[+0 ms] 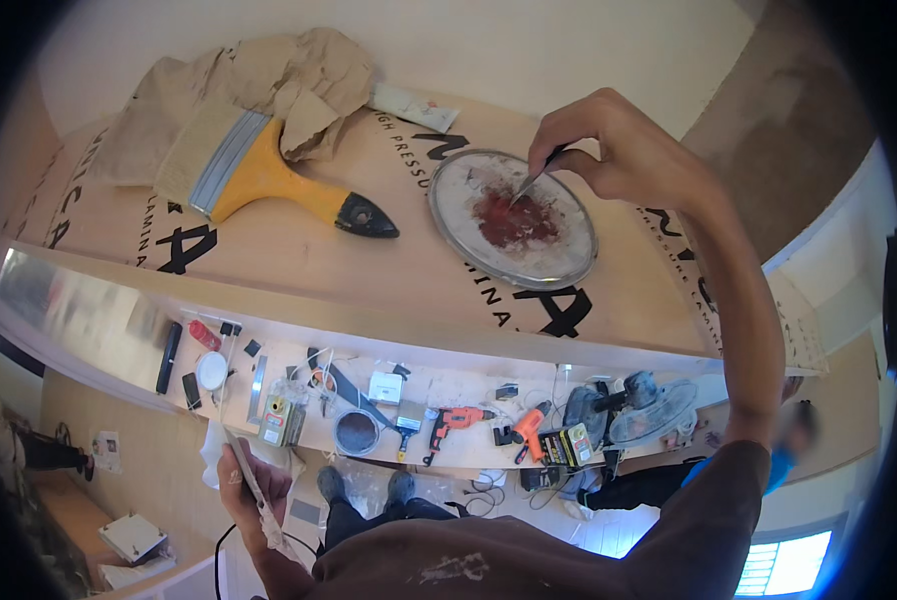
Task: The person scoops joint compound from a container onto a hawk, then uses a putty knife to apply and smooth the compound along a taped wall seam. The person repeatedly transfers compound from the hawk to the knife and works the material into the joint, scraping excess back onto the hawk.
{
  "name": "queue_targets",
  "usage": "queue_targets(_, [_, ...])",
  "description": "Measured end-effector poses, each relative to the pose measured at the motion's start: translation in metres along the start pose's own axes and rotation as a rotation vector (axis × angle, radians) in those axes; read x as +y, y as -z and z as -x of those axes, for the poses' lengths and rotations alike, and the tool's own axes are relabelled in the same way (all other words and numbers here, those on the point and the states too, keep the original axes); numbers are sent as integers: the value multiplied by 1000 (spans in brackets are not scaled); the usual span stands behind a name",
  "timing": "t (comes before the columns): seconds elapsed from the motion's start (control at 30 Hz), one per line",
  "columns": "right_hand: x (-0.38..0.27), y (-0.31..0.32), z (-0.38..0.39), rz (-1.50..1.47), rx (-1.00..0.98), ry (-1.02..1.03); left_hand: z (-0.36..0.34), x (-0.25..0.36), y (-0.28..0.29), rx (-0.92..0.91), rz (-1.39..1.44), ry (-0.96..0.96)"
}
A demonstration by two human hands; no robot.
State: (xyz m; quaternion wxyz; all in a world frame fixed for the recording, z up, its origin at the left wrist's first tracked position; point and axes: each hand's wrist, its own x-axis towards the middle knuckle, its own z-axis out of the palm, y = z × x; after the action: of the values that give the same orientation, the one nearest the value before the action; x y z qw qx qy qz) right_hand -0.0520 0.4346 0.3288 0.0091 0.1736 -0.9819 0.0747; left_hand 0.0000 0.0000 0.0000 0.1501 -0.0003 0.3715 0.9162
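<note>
Up on the paper-covered shelf, my right hand (624,150) is closed on a small thin tool (541,178) with a dark handle and a metal end. Its tip touches dark red paste (514,222) in the middle of a round lid (456,240) coated with whitish filler. Low at the left, my left hand (259,485) grips a thin flat plate (253,478), seen nearly edge-on and smeared with white putty; its exact kind cannot be made out. Left of the lid lies a wide yellow-handled brush (279,185), its black handle end pointing toward the lid.
Crumpled brown paper (314,85) and a white tube (414,107) lie behind the brush. A lower counter bears an orange drill (456,425), a heat gun (532,430), a tub (357,432), a fan (654,412) and cables. Another person (784,450) is at the right.
</note>
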Motion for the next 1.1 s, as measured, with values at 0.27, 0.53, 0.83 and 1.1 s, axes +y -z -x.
queue_targets(0.27, [-7,20,-6,-114,-69,-12,-15,0,41,-100,82,-109])
queue_targets(0.53, [-35,28,43,-436,137,-109,-16,0,-25,-8,-143,-110])
queue_targets(0.83, [-164,-32,86,-678,446,-118,-19,-11,-65,-58,-50,117])
queue_targets(1.1, [-227,-51,112,-797,492,-273,-7,15,-70,-225,124,290])
